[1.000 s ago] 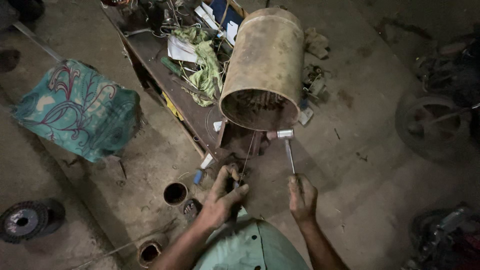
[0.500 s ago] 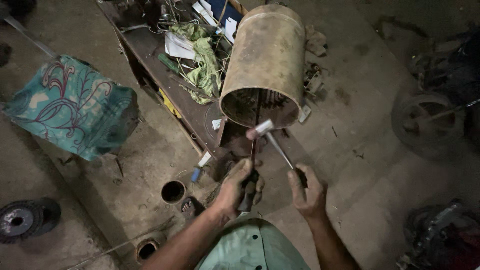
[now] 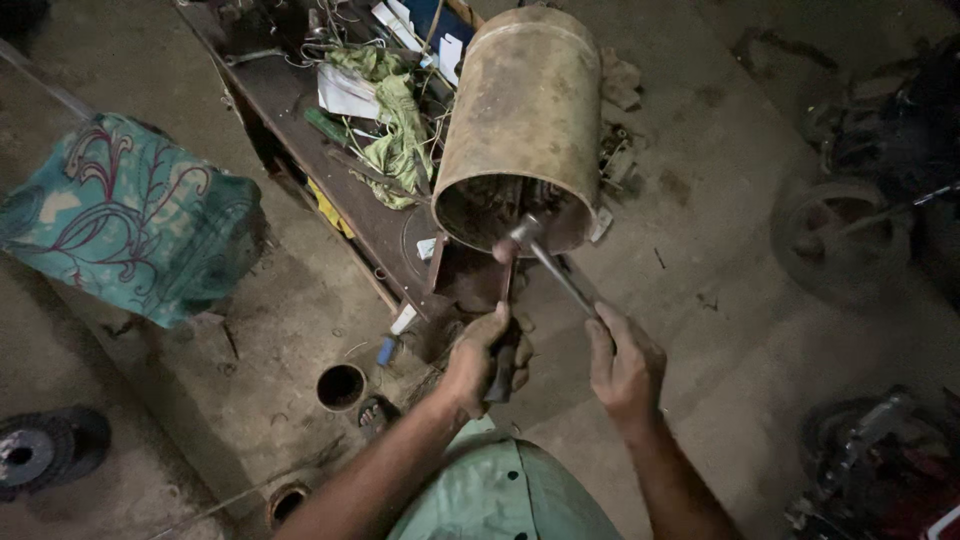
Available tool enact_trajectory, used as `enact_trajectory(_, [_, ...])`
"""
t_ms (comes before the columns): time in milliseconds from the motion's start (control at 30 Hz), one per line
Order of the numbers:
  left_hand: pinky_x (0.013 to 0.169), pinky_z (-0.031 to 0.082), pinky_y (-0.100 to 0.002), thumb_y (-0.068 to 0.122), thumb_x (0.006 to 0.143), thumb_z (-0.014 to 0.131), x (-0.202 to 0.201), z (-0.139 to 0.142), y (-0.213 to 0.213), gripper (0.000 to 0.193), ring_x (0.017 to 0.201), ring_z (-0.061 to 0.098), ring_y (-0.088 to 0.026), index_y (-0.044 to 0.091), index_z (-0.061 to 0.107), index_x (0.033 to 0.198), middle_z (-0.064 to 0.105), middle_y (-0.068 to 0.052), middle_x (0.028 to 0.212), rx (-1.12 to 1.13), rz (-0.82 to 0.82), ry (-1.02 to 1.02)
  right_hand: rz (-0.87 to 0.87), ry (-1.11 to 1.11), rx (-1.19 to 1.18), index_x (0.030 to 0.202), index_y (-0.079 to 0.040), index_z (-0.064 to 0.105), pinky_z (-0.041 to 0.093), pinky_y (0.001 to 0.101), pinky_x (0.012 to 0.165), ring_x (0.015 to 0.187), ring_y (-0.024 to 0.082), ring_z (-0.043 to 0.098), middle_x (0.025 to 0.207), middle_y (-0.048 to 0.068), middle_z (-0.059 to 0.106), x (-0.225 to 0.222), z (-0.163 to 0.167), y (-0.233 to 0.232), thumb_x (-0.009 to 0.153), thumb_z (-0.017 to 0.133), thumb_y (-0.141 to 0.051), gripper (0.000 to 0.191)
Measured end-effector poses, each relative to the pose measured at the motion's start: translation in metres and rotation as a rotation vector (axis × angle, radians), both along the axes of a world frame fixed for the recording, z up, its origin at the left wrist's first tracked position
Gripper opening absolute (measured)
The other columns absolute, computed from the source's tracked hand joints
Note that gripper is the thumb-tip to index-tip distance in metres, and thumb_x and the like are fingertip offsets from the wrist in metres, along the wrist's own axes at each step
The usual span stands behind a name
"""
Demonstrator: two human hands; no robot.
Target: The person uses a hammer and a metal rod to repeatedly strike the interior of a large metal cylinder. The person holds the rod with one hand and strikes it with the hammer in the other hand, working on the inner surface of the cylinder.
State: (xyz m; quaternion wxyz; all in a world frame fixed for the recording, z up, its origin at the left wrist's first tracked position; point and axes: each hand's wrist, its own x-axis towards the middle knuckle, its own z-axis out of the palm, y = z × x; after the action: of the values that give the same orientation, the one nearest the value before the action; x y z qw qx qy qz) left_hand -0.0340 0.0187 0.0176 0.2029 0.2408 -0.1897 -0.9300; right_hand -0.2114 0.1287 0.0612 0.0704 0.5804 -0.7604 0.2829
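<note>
My left hand (image 3: 485,352) is closed around the dark handle of a chisel-like tool (image 3: 506,290) that stands upright, its top end near the mouth of a rusty metal drum (image 3: 525,110). My right hand (image 3: 625,362) grips the handle of a small hammer (image 3: 545,262). The hammer's metal head is at the top of the chisel, just in front of the drum's open end. The drum lies on its side, its opening facing me. The chisel's lower tip is hidden behind my left hand.
A long metal bench (image 3: 350,190) holds green rags (image 3: 395,120), papers and small tools. A patterned teal cloth bundle (image 3: 130,215) sits left. Short pipe sections (image 3: 341,386) and a grinding disc (image 3: 25,455) lie on the concrete floor. Wheels and machine parts (image 3: 840,235) stand right.
The hammer has swung left and down from an upright raised position until its head meets the chisel top. My left hand has shifted right and closed around the chisel.
</note>
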Motion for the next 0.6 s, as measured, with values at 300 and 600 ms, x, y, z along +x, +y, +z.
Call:
enact_trajectory(300, [0.038,0.037,-0.033,0.052,0.106,0.038,-0.019,0.009,0.016,0.05,0.045,0.047,-0.019,0.005,0.056,0.102,0.054,-0.007,0.067,-0.027,0.005,-0.121,0.22,0.199,-0.176,0.138,0.007,0.061,0.05,0.0348,0.061,0.074,0.023,0.067,0.089,0.014,0.068,-0.003,0.033,-0.006,0.104,0.058,-0.005,0.036])
enact_trajectory(600, [0.039,0.038,-0.035,0.053,0.106,0.041,-0.031,0.012,0.02,0.049,0.044,0.049,-0.021,0.006,0.053,0.094,0.053,-0.008,0.065,0.041,0.031,-0.089,0.109,0.366,-0.018,0.14,-0.012,0.067,0.049,0.038,0.057,0.066,0.023,0.06,0.085,0.012,0.064,0.013,0.052,0.006,0.095,0.064,-0.006,0.045])
